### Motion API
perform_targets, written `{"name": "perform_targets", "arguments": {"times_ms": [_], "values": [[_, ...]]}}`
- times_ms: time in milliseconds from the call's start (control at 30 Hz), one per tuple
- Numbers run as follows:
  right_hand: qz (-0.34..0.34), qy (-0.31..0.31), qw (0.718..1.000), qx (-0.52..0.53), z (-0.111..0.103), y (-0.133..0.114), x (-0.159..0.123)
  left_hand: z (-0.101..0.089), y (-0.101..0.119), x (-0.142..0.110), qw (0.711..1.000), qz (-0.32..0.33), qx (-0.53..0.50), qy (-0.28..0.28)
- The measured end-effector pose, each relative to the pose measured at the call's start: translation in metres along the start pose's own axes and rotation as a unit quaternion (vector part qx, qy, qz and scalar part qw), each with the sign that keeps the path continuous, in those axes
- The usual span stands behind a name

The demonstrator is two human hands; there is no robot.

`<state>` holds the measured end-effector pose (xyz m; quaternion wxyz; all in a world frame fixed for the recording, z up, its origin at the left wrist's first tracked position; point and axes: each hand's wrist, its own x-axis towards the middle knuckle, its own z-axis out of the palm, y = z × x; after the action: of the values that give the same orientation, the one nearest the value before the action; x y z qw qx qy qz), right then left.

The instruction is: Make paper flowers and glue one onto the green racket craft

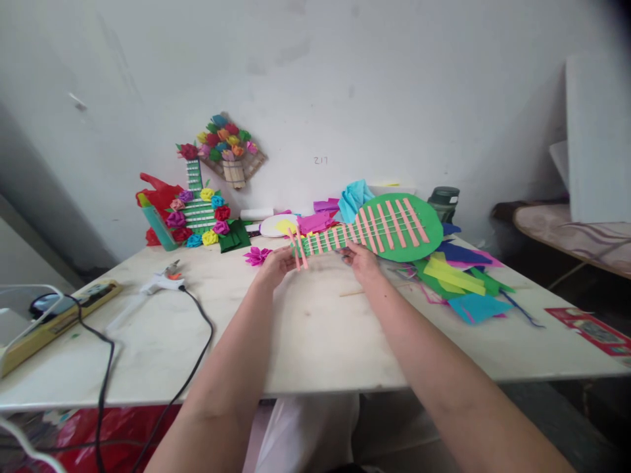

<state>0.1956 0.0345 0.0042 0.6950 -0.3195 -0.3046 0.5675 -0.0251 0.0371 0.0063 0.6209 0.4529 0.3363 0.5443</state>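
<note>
A green paper guitar [430,226] with pink strips across it and pale strings along its length is held up over the table, its round body to the right. My left hand [277,266] is closed on the end of its neck, near two longer pink sticks. Where neck meets body, my right hand [362,261] grips the lower edge, its fingers partly behind the guitar. A magenta paper flower [257,256] lies just left of my left hand. Below the guitar a thin stick [352,293] rests on the table.
A white glue gun [162,282] with a black cord lies at left, near a yellow power strip [64,322]. A flower-covered guitar [200,213] leans on the wall beside a teal bottle [158,226]. Coloured paper scraps [456,279] and a dark bottle [444,200] are at right.
</note>
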Motion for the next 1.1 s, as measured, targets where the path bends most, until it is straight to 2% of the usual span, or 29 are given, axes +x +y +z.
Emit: {"name": "perform_targets", "arguments": {"times_ms": [167, 433, 533, 700, 800, 900, 967, 1100], "values": [[0.013, -0.019, 1.000, -0.005, -0.002, -0.001, 0.000, -0.004, -0.001, -0.003, 0.998, -0.005, -0.035, -0.042], [0.015, -0.025, 0.999, -0.020, -0.006, -0.001, 0.005, -0.002, 0.001, -0.003, 0.998, -0.015, -0.045, -0.050], [0.020, -0.036, 0.999, -0.030, 0.000, -0.005, 0.005, -0.001, 0.003, -0.001, 0.997, 0.010, -0.070, -0.017], [0.040, -0.116, 0.989, -0.076, 0.009, -0.013, 0.007, -0.001, 0.007, 0.002, 0.987, 0.059, -0.131, 0.068], [0.067, -0.076, 0.985, -0.139, 0.013, -0.006, 0.012, -0.005, 0.008, 0.005, 0.978, 0.076, -0.165, 0.104], [0.080, -0.025, 0.962, -0.261, 0.021, 0.009, 0.019, -0.009, 0.008, 0.006, 0.965, 0.089, -0.206, 0.133], [0.059, -0.012, 0.926, -0.372, 0.027, 0.021, 0.026, -0.011, 0.008, 0.006, 0.956, 0.096, -0.232, 0.149], [0.008, -0.001, 0.894, -0.449, 0.037, 0.038, 0.040, -0.013, 0.008, 0.005, 0.946, 0.091, -0.256, 0.174]]}}
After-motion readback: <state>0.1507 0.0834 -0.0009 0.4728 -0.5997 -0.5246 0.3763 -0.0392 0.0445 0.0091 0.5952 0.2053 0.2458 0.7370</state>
